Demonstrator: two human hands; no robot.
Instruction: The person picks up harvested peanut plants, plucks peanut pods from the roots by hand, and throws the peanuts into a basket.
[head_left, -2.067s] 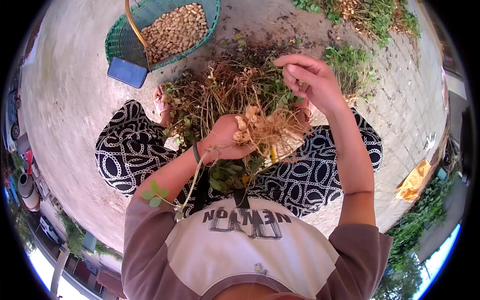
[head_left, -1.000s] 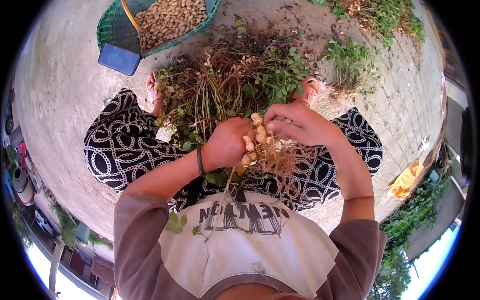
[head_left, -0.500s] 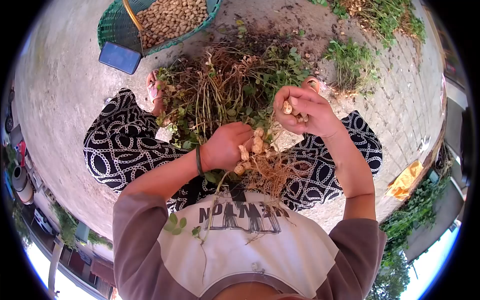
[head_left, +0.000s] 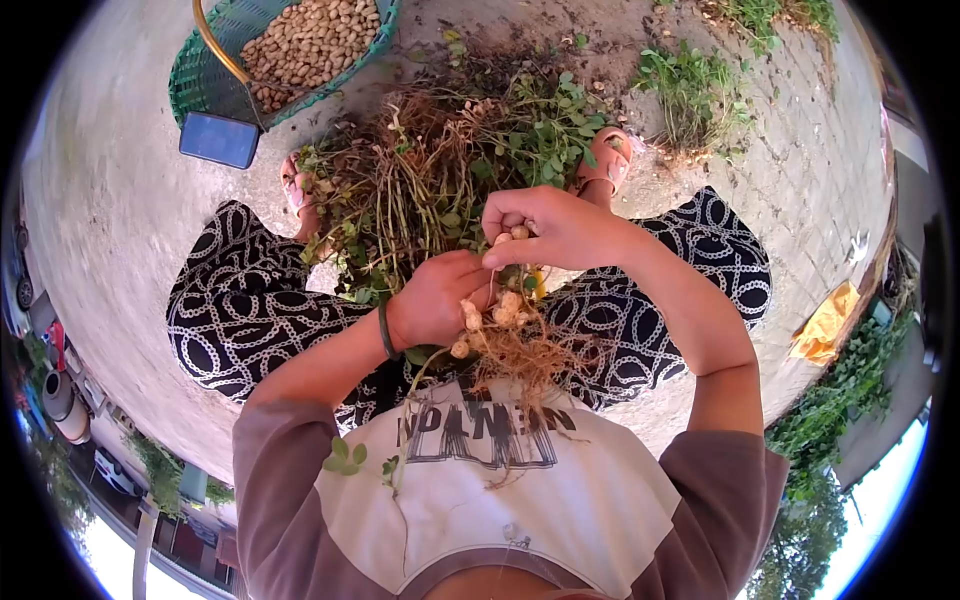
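My left hand (head_left: 438, 300) is closed round a peanut plant; its roots (head_left: 530, 352) and several attached peanuts (head_left: 508, 308) stick out to the right of the fingers. Just above, my right hand (head_left: 555, 230) is curled over loose peanuts (head_left: 514, 234), its thumb tip close to the left hand's fingers. Beyond both hands a heap of pulled peanut plants (head_left: 420, 190) lies on the ground between the feet. A leafy stem end (head_left: 345, 457) of the held plant hangs over the shirt.
A green basket (head_left: 195, 85) with a yellow handle holds picked peanuts (head_left: 318, 42) at the upper left. A phone (head_left: 219, 140) rests at its near edge. More plants (head_left: 690, 95) stand at the upper right, and a yellow cloth or bag (head_left: 826, 322) lies far right.
My right hand has moved left and down, back beside my left hand, with peanuts still in it. The left hand keeps its hold on the plant. The basket and phone appear further left.
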